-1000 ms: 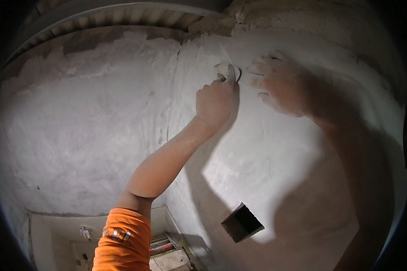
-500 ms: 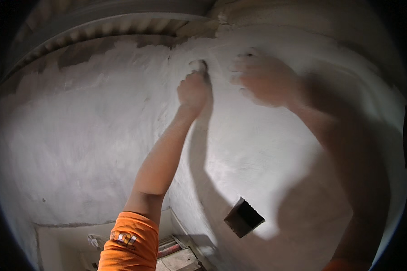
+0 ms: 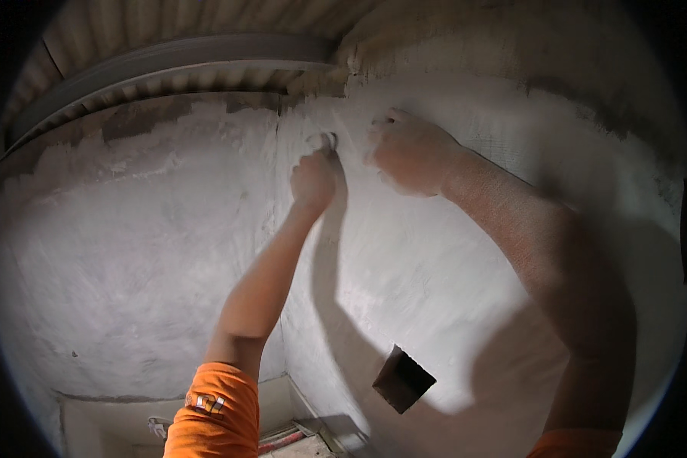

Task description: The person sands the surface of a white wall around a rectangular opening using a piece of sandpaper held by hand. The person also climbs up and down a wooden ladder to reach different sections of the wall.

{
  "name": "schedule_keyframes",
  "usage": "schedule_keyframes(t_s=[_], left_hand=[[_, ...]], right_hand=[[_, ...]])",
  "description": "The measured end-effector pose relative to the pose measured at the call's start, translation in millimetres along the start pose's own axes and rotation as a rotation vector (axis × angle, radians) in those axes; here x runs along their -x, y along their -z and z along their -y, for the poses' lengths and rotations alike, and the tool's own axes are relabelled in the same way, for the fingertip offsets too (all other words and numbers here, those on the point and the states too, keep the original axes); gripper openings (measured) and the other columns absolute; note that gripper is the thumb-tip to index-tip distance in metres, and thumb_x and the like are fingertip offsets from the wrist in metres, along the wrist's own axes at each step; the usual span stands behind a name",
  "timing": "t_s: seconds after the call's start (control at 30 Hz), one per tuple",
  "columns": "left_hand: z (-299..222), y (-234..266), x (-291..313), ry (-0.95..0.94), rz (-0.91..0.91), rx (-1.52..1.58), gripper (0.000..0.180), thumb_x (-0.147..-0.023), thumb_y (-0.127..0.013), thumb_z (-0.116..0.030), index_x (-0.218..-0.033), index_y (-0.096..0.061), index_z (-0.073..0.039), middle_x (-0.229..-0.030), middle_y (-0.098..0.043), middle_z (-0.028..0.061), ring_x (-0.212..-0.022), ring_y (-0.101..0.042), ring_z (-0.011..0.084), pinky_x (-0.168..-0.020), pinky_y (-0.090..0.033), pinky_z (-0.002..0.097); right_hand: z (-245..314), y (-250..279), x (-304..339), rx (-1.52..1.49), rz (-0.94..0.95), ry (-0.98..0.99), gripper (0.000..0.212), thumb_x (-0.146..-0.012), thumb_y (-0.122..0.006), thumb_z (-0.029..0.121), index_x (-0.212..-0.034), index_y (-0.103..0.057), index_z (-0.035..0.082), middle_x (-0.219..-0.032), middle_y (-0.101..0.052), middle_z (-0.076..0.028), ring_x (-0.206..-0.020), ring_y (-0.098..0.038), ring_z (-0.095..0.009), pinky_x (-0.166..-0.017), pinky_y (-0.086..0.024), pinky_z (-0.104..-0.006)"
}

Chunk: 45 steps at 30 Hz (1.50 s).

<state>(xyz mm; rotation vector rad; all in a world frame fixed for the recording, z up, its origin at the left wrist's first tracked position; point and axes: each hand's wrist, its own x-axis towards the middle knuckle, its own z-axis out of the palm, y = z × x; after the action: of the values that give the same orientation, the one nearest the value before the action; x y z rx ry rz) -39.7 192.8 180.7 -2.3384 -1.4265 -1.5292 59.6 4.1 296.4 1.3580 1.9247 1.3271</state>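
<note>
Both my arms are raised to a whitish, plastered wall near its upper inside corner. My left hand is closed, with a small pale, dark-edged thing showing above its fingers; its kind is unclear. To the right, my right hand is at the wall with its fingers curled toward the surface. Whatever lies under those fingers is hidden. The knuckles and forearm look dusted with white.
Below my hands is a dark square hole in the wall. A metal beam runs under a corrugated roof at upper left. Bare, rougher wall lies above the white coat. A pale recessed ledge sits at lower left.
The view has tilted up, showing more of the roof. My right hand has shifted left, closer to my left hand, and its fingers look more curled. My left hand stays closed.
</note>
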Motion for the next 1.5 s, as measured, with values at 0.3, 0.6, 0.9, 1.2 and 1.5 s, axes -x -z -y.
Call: schedule_keyframes(t_s=[0.3, 0.6, 0.9, 1.2, 1.5], left_hand=[[29.4, 0.0, -26.4, -0.022, -0.092, 0.187, 0.065, -0.093, -0.059, -0.005, -0.156, -0.054, -0.017, -0.112, -0.077, 0.0240, -0.106, -0.074, 0.0434, -0.094, -0.059, 0.0514], [11.1, 5.2, 20.4, -0.203, -0.176, 0.008, 0.055, -0.096, -0.057, -0.005, -0.151, -0.056, -0.013, -0.107, -0.076, 0.0224, -0.100, -0.075, 0.0433, -0.091, -0.060, 0.0513], [-5.5, -0.1, 34.7, -0.230, -0.208, 0.086, 0.047, -0.095, -0.056, -0.004, -0.140, -0.066, -0.012, -0.110, -0.076, 0.0251, -0.100, -0.075, 0.0447, -0.091, -0.060, 0.0538], [-27.0, -9.4, 35.6, -0.229, -0.126, -0.052, 0.033, -0.098, -0.059, -0.006, -0.129, -0.065, -0.002, -0.107, -0.078, 0.0217, -0.095, -0.078, 0.0375, -0.083, -0.063, 0.0455], [20.6, -7.2, -4.7, -0.153, -0.112, -0.064, 0.050, -0.100, -0.056, -0.011, -0.149, -0.055, -0.002, -0.113, -0.077, 0.0239, -0.091, -0.078, 0.0386, -0.081, -0.064, 0.0458]], right_hand=[[3.2, -4.1, -4.8, -0.049, -0.145, 0.036, 0.021, -0.100, -0.061, 0.019, -0.103, -0.080, 0.010, -0.118, -0.076, -0.010, -0.125, -0.065, -0.023, -0.120, -0.038, -0.0433], [-1.8, -5.4, -7.0, -0.053, -0.101, -0.005, 0.020, -0.100, -0.060, 0.013, -0.101, -0.080, 0.010, -0.119, -0.076, -0.008, -0.130, -0.062, -0.023, -0.119, -0.040, -0.0441], [-2.3, -2.3, -1.7, -0.020, -0.085, 0.028, 0.021, -0.099, -0.061, 0.014, -0.109, -0.079, 0.008, -0.121, -0.073, -0.012, -0.125, -0.064, -0.023, -0.119, -0.042, -0.0426], [-5.7, -13.1, 6.7, -0.066, 0.040, -0.099, 0.024, -0.097, -0.070, 0.025, -0.115, -0.077, 0.011, -0.124, -0.069, -0.006, -0.130, -0.058, -0.023, -0.119, -0.041, -0.0444], [0.0, -11.9, -13.4, -0.148, -0.187, 0.026, 0.022, -0.099, -0.059, 0.009, -0.107, -0.080, 0.008, -0.120, -0.074, -0.010, -0.127, -0.063, -0.023, -0.119, -0.043, -0.0430]])
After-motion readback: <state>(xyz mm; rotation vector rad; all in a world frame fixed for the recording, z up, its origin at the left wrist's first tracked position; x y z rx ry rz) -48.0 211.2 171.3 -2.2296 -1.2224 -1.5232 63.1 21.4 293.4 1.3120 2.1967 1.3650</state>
